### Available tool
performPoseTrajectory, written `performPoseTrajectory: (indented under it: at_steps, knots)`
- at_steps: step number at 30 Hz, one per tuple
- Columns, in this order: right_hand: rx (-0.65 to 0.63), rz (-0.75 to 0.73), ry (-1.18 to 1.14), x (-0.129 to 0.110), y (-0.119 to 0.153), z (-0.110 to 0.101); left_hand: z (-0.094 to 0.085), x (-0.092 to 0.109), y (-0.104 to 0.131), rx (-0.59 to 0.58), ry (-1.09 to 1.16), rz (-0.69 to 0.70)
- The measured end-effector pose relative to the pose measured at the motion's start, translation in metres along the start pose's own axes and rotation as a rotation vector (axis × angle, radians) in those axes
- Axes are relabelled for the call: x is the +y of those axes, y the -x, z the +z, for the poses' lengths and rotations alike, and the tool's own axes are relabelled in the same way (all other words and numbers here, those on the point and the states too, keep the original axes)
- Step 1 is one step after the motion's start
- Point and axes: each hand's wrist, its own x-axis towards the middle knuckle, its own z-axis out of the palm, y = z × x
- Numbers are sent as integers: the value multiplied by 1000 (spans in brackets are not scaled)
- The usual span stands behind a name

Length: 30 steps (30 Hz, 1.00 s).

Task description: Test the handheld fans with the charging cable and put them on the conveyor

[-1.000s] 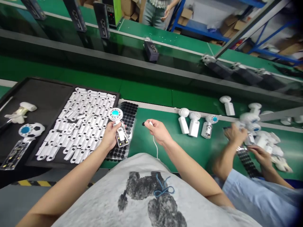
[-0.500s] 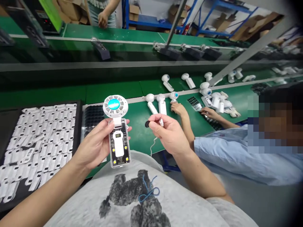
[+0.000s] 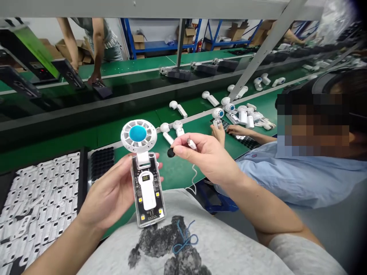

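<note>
Above the near edge of the green bench (image 3: 183,173), the left hand (image 3: 114,194) holds a small handheld fan (image 3: 145,173) upright, fingers curled behind its body, thumb on the left side. Fan: round white slotted head with a glossy blue centre disc; clear hard-plastic handle showing a dark board, a white oval panel with a small lit display, and pale square dots at the corners. The right hand (image 3: 206,158) pinches a white plug (image 3: 191,144) between thumb and forefinger; a thin white cable (image 3: 194,179) hangs below. A small black round piece (image 3: 171,152) sits at the thumb tip, possibly a pad. Tray of white plastic parts (image 3: 34,202) lies at the bench's left.
</note>
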Motion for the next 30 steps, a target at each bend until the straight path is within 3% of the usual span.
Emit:
performPoseTrajectory:
  at_steps: [5,11,16,23,30]
  knots:
    - [-93,-15,16,-10,-4,-9,12,-2,-6,-57,78,-76]
    - [-173,-107,165,-13,-12,-13,26,0,-9,45,232,-112]
    - [-233,-61,98,-13,-21,-10,24,-1,-9,71,260,-73]
    - [-263,-95,269,-20,-27,-4,25,-1,-8,66,306,-81]
    - [-291,-263,438,-25,-16,3,29,-1,-7,127,366,-14]
